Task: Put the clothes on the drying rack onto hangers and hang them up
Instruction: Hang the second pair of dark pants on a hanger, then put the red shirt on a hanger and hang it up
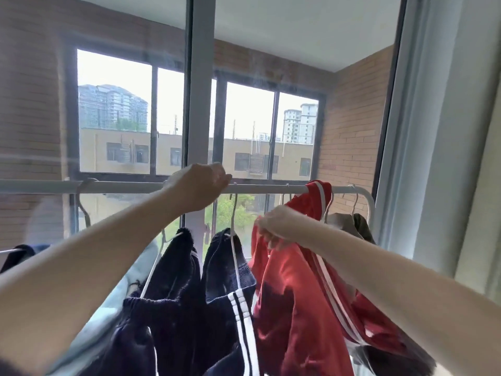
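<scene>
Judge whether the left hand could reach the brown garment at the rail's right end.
Probably not directly: the red garment and right hand sit between the left hand, at the rail, and the brown garment.

Balcony enclosed by brick walls (349, 126), white ceiling (298, 28). Daylight admitted through dark-framed sliding windows (116, 71). Grey door post (202, 104) set centre; pale curtain (439, 131) hung right. Apartment blocks (113, 107) seen outside.

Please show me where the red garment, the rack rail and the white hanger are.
red garment (292, 289): head view, on its front fabric.
rack rail (122, 186): head view, on the bare bar at the left.
white hanger (236, 264): head view, on its sloping wire arm.
</scene>
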{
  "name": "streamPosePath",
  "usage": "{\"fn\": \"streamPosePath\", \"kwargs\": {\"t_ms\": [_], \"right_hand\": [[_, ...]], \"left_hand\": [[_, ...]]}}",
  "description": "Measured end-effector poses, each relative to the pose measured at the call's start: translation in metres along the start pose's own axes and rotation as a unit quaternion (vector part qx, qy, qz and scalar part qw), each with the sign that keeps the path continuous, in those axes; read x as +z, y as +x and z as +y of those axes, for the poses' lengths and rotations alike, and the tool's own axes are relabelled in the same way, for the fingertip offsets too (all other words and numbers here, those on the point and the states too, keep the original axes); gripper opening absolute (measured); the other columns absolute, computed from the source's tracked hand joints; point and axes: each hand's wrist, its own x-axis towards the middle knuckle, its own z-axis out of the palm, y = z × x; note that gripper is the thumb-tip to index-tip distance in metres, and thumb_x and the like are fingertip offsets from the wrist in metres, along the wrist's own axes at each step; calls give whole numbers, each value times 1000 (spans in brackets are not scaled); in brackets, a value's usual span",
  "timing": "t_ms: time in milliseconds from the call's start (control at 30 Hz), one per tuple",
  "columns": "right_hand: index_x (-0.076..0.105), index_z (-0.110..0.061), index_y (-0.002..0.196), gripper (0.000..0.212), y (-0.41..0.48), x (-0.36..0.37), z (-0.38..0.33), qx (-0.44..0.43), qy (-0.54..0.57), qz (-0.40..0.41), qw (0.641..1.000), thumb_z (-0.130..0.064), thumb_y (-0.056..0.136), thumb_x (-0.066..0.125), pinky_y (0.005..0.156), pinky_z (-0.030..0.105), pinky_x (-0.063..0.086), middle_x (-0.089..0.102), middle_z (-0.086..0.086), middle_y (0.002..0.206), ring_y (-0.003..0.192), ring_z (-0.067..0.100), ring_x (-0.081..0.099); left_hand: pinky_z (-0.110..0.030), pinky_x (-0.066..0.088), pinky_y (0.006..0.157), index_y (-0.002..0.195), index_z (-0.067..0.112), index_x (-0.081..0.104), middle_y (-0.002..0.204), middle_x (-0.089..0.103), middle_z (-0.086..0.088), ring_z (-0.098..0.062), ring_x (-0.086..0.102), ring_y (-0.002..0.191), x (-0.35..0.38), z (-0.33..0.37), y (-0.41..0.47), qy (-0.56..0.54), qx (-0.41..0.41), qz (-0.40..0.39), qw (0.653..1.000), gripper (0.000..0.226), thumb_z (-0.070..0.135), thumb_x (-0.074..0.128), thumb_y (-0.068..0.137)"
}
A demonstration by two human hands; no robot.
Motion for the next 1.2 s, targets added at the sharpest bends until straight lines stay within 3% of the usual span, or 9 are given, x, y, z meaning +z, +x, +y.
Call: {"fn": "streamPosePath", "kwargs": {"t_ms": [33, 100, 200, 267, 433, 633, 833, 1000, 1200], "right_hand": [[57, -16, 77, 24, 0, -12, 11, 6, -29, 65, 997, -26, 96, 47, 57, 26, 45, 56, 1, 72, 60, 13, 52], [57, -15, 85, 19, 0, -26, 30, 31, -76, 128, 988, -30, 94, 48, 55, 26, 39, 53, 0, 72, 60, 13, 48], [55, -6, 118, 40, 4, -19, 48, 76, -139, 65, 985, -36, 92, 53, 66, 27, 43, 62, 9, 102, 86, 20, 58], [58, -3, 119, 44, 17, -10, 55, 81, -135, 35, 987, -36, 89, 56, 70, 26, 46, 62, 10, 106, 91, 23, 60], [60, -4, 113, 31, 43, 8, 56, 46, -132, 53, 989, -17, 88, 45, 69, 27, 47, 63, 14, 113, 84, 24, 58], [56, -2, 117, 32, 52, 9, 54, -17, -129, 80, 988, -9, 92, 37, 79, 31, 43, 60, 19, 121, 108, 34, 59], [60, -2, 112, 31, 76, -14, 46, -30, -153, 70, 985, -13, 91, 40, 87, 36, 53, 63, 17, 117, 105, 33, 62], [59, -1, 113, 30, 88, 2, 51, -44, -186, 29, 981, -12, 93, 40, 83, 37, 54, 62, 15, 113, 102, 31, 62], [60, -4, 110, 28, 78, 13, 71, -50, -208, 5, 977, -14, 92, 41, 60, 30, 44, 55, 9, 93, 81, 25, 57]], "left_hand": [[-31, 50, 75, 120, 20, 53, 103, 68, -2, -17, 62, 87, 4, 5, 5, -5, 13, -7, 1000, 43, 50, 30, 99], [-34, 52, 78, 122, 19, 51, 109, 66, -3, -18, 61, 89, 12, 17, 17, 21, 29, -25, 999, 48, 54, 27, 98], [-42, 53, 83, 100, 15, 56, 98, 64, -7, -23, 62, 88, 25, 38, 32, 70, 5, -76, 995, 51, 54, 24, 98], [-39, 53, 82, 83, 16, 52, 85, 59, -4, -22, 61, 83, 34, 45, 33, 130, 3, -81, 988, 53, 56, 20, 97], [-32, 50, 74, 94, 16, 58, 82, 59, 0, -20, 62, 80, 43, 46, 29, 204, 21, -24, 978, 57, 56, 18, 97], [-35, 51, 80, 86, 20, 55, 86, 63, 2, -19, 62, 81, 48, 47, 31, 204, 0, -17, 979, 54, 59, 18, 95], [-35, 50, 79, 72, 26, 43, 73, 51, 8, -17, 57, 76, 47, 53, 29, 181, -9, -10, 983, 46, 59, 21, 95], [-34, 49, 79, 64, 29, 34, 65, 43, 11, -16, 55, 72, 45, 53, 27, 159, -10, -11, 987, 44, 58, 23, 96], [-32, 51, 76, 81, 24, 49, 71, 51, 10, -13, 57, 71, 45, 48, 24, 171, -24, -9, 985, 44, 56, 24, 96]]}}
